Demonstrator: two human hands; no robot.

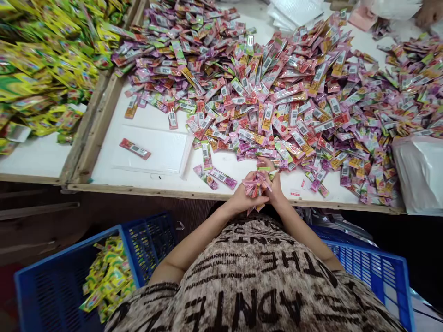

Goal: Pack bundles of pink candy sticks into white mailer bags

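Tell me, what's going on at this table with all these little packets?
A person stands at a white table, both hands together at its near edge. The left hand and right hand clasp a bunch of pink sachets. A big heap of the same sachets covers the table beyond. One sachet lies alone on a white sheet. Yellow packets fill the next table, and some sit in a blue crate below.

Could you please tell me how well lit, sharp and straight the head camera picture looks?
Head view: bright, even light on the white table, with small glints on the pink packets; the floor under the table edge is dark. Lines bow toward the corners, wide-lens distortion. The left hand and right hand with their bundle of packets look sharp.
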